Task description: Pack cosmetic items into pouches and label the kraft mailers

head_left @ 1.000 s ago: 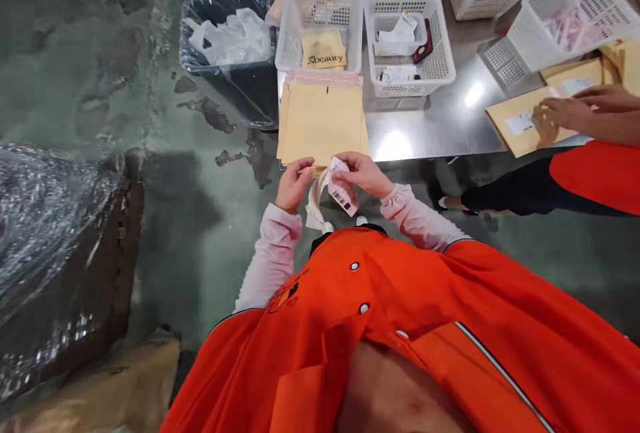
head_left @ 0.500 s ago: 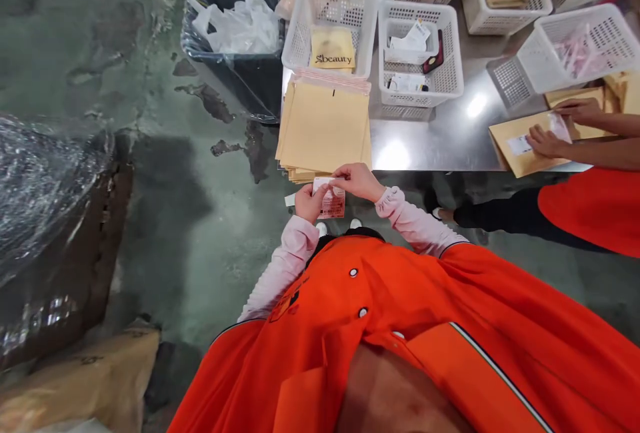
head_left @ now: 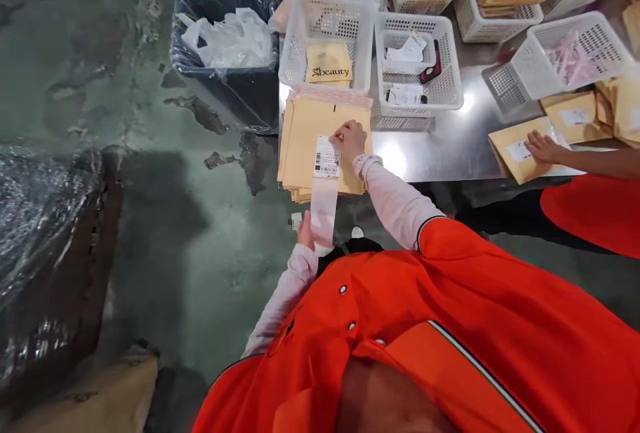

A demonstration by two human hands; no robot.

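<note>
The right hand (head_left: 350, 139) pinches the label (head_left: 327, 161) at its one o'clock corner, over the envelopes (head_left: 303, 143). The left hand (head_left: 305, 230) holds the strip (head_left: 324, 209) at seven o'clock. A basket (head_left: 286, 53) stands at the envelopes' twelve o'clock.

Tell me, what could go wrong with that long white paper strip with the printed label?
The long white paper strip with the printed label might go on crooked: the right hand is at its top, while its blank tail hangs past the tan paper envelopes. The left hand, down by that tail, could tug and crease it. The envelopes seem to poke over the shiny metal table's edge, so a bump might drop some.
</note>
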